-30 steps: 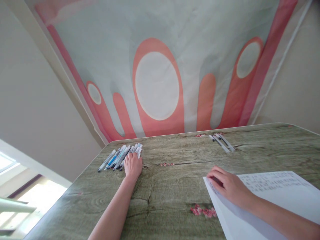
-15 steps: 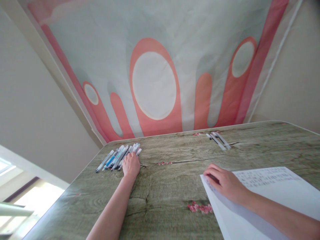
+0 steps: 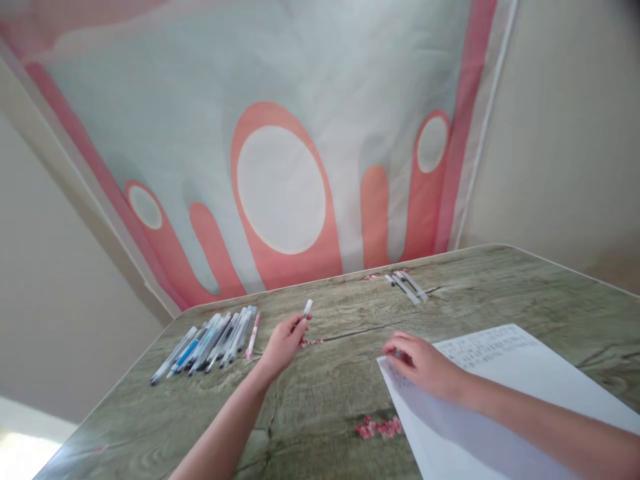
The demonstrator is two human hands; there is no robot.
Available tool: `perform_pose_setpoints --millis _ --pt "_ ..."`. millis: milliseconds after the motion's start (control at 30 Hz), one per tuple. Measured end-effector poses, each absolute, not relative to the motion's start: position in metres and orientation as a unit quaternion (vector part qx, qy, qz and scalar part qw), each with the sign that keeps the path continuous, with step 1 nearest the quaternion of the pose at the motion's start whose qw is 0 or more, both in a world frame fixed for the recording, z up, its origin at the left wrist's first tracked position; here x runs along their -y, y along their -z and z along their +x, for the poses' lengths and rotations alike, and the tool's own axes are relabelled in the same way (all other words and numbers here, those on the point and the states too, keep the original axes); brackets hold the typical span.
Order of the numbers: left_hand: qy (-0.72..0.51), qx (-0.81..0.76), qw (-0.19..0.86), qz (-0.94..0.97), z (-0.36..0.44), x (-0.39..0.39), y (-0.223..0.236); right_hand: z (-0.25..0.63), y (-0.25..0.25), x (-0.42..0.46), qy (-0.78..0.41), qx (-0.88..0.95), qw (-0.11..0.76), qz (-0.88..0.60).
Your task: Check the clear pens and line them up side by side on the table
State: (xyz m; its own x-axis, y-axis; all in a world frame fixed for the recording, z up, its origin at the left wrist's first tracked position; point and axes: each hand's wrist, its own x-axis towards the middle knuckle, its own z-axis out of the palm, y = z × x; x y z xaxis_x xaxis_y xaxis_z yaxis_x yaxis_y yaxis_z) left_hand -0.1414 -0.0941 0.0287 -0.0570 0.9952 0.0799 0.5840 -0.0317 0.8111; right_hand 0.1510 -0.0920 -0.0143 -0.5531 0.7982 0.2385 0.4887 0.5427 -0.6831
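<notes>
Fingers of the right hand (image 3: 423, 368) curl loosely over a corner of the paper sheet (image 3: 530, 373); whether they grip anything, I cannot tell. Farther off, the left hand (image 3: 284, 341) pinches a pen (image 3: 308, 307), its white end poking up above the table (image 3: 320, 393). Left of it lie a pink-and-white pen (image 3: 254, 335) and a row of pens (image 3: 205, 343); beyond, a smaller pen group (image 3: 403, 289).
</notes>
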Motion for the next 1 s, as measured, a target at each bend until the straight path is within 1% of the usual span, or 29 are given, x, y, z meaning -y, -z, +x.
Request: perform_pose_setpoints --millis 67,133,200,333,433,533,700,1000 --pt "-0.365 -0.569 0.437 0.593 -0.113 0.091 -0.029 0.15 0.005 0.087 -0.307 0.823 0.286 -0.383" --pt "-0.376 -0.512 0.54 0.552 -0.087 0.086 -0.029 0.146 -0.004 0.077 -0.341 0.799 0.302 -0.392" --pt "-0.389 -0.474 0.608 0.504 -0.066 0.077 -0.027 0.14 -0.012 0.062 -0.406 0.747 0.334 -0.408" --pt "-0.4 -0.438 0.683 0.426 -0.036 0.055 -0.021 0.123 -0.017 0.024 -0.497 0.641 0.405 -0.422" --pt "-0.405 -0.42 0.714 0.387 -0.023 0.038 -0.012 0.112 -0.005 -0.002 -0.559 0.583 0.417 -0.415" --pt "-0.445 -0.43 0.705 0.347 -0.018 0.023 -0.002 0.104 0.014 -0.022 -0.589 0.539 0.431 -0.421" --pt "-0.465 -0.424 0.717 0.301 -0.014 0.005 0.014 0.096 0.034 -0.036 -0.594 0.532 0.439 -0.414" --pt "-0.48 -0.392 0.717 0.319 -0.011 0.008 0.026 0.099 0.033 -0.027 -0.558 0.581 0.438 -0.399"
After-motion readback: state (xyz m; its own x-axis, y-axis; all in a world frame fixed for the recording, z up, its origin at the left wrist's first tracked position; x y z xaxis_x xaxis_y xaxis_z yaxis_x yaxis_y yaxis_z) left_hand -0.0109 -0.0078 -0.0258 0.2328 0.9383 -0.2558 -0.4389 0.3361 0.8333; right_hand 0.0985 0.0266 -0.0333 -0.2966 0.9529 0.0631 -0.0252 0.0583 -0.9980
